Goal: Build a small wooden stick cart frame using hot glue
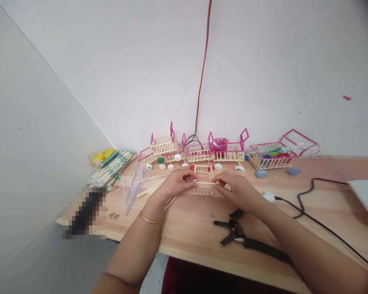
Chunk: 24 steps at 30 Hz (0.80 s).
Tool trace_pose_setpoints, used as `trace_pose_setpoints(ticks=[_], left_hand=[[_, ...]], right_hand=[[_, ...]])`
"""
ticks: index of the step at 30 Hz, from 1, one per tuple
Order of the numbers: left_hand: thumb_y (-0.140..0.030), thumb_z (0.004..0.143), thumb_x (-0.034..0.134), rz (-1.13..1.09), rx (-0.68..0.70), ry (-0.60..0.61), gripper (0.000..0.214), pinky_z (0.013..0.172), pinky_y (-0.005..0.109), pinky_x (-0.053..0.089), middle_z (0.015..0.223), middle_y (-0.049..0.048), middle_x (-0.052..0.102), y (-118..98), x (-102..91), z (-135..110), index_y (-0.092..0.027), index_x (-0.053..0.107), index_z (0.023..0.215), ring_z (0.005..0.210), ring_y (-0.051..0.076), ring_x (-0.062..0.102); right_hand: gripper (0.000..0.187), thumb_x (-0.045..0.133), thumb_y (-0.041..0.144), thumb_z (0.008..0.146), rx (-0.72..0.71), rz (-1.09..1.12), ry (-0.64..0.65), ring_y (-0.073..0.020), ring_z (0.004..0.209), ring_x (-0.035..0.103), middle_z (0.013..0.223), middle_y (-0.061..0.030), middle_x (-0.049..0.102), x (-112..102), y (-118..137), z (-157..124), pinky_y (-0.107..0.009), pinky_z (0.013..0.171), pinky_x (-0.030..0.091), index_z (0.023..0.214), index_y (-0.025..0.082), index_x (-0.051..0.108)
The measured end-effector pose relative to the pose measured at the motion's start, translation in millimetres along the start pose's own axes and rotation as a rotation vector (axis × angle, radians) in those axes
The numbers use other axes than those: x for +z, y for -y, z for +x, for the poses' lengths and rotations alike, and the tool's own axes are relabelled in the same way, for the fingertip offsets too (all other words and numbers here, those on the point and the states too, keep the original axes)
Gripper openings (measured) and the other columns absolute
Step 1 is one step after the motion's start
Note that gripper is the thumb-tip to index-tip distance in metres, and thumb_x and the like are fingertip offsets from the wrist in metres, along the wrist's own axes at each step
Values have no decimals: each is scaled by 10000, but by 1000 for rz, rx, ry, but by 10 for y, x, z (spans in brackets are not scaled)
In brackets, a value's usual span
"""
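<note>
My hands point(207, 185) pinching stick point(206, 184) across small stick frame point(204, 179); uneven squeeze could snap joints, knock frame off worktop point(196, 228).

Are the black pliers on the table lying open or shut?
Open. The pliers lie flat on the table, their handles spread apart, near the right hand but untouched.

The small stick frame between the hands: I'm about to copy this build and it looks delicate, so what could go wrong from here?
1. Both hands, left hand and right hand, pinch one thin stick across the small stick frame; squeezing hard might snap it or loosen a joint.
2. The finished carts stand just behind; a push forward could knock them.
3. The black pliers lie under the right forearm, which might catch them.
</note>
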<state>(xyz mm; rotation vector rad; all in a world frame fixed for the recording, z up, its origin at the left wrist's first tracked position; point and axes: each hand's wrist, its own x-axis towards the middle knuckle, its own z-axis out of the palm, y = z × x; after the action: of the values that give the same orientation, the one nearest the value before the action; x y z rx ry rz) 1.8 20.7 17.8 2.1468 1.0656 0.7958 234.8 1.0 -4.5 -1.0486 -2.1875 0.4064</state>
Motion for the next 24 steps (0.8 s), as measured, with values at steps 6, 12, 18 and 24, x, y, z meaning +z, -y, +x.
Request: trace_pose_setpoints(ticks=[6,12,18,24], left_hand=[[-223,719,682,-16,-8,-3,160,679,241,404,802,21,582,22,10,-2,-128,639,841,727,122,514],[-206,702,691,-30,-10,3,191,674,240,404,805,18,574,56,26,-1,-124,637,867,712,116,505],[-184,673,715,-50,-29,12,246,670,235,408,839,16,577,76,38,-1,-136,628,897,701,105,499],[-179,667,712,-113,-57,40,290,674,233,419,864,12,566,62,20,-20,-148,605,935,713,102,504]], right_hand=[[116,523,213,846,17,0,-6,-166,723,619,887,-62,652,4,22,2,-306,686,482,926,191,605],[114,535,198,838,28,3,4,-163,729,623,873,-53,653,-1,31,7,-299,693,483,925,191,608],[114,542,213,832,33,6,6,-169,718,624,868,-61,664,5,35,9,-311,680,487,912,195,621],[255,639,282,769,84,26,-38,-185,739,630,860,-59,665,-42,53,11,-332,700,502,1005,195,603]])
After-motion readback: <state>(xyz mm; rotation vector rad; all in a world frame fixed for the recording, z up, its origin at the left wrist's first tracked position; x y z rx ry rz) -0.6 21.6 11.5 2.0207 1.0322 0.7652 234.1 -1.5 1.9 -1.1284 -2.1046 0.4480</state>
